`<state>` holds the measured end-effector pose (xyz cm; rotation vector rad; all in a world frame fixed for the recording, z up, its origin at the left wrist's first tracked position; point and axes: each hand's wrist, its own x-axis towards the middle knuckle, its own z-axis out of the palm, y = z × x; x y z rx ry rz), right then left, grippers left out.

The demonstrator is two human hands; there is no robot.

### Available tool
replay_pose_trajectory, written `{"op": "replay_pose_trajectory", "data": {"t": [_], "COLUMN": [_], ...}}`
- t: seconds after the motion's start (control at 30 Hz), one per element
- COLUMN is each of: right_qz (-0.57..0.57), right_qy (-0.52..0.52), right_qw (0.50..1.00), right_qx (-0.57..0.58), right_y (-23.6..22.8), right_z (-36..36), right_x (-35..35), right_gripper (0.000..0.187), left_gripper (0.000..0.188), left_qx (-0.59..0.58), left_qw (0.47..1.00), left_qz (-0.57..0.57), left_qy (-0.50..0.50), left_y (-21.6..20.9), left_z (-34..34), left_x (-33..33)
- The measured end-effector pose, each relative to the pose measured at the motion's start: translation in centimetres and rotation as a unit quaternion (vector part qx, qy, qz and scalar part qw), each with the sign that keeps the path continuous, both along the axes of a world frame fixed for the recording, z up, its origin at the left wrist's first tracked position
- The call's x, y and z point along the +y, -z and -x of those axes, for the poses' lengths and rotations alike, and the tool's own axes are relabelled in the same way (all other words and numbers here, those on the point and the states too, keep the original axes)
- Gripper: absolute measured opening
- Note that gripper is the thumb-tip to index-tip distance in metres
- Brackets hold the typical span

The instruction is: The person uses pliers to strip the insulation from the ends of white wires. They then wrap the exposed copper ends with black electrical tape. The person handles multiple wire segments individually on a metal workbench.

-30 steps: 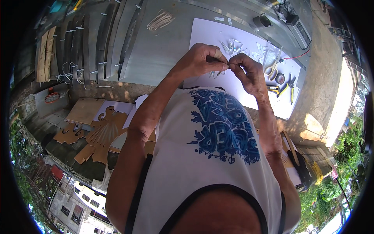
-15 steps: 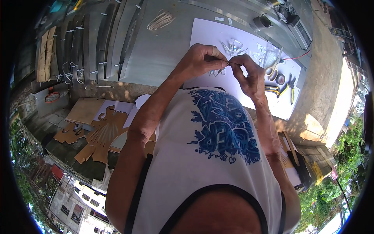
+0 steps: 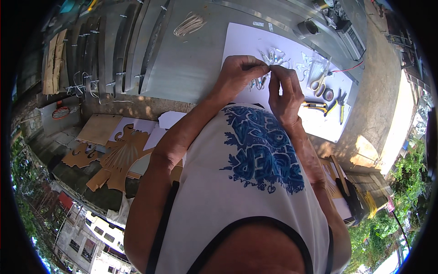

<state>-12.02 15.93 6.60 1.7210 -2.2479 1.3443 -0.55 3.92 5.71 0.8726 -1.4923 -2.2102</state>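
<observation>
Over the white sheet (image 3: 237, 41), the fingertips of my left hand (image 3: 238, 76) and my right hand (image 3: 286, 95) meet in a close pinch. Both hands are closed on what looks like a thin wire, mostly hidden by the fingers. Just beyond them lies a tangled bunch of clear and whitish wires (image 3: 275, 55), and part of it shows beneath the pinch. To the right on the sheet are scissors (image 3: 318, 84), a small dark tape roll (image 3: 328, 94), a yellow-and-black utility knife (image 3: 315, 106) and yellow-handled pliers (image 3: 341, 104).
A coil of pale cord (image 3: 189, 24) lies on the grey metal table (image 3: 182, 59). Long dark metal strips (image 3: 119, 50) fill its left side. A dark can (image 3: 308, 27) and a boxy device (image 3: 350, 37) stand at the far right. Brown cut-out panels (image 3: 119, 157) lie lower left.
Both hands have moved slightly away from my body, toward the wire bunch. Their fingertips have come closer together, and the thin wire seen between them is now mostly covered.
</observation>
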Motion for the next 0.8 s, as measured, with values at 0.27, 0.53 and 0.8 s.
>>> {"op": "replay_pose_trajectory", "data": {"t": [0.27,0.53,0.8], "right_qz": [-0.029,-0.081,-0.092], "right_qy": [-0.035,0.027,0.034], "right_qw": [0.998,0.979,0.980], "right_qx": [0.053,-0.185,-0.172], "right_y": [0.2,0.3,1.5], "right_z": [0.0,-0.1,0.7], "right_x": [-0.3,0.1,-0.1], "right_gripper": [0.033,0.029,0.032], "left_gripper": [0.018,0.020,0.020], "left_qx": [0.021,0.005,0.016], "left_qw": [0.996,0.988,0.991], "left_qz": [-0.072,-0.155,-0.134], "left_qy": [-0.045,-0.008,-0.009], "left_y": [0.4,0.3,1.6], "left_z": [0.3,-0.5,-0.6], "left_x": [0.2,-1.0,-1.1]}}
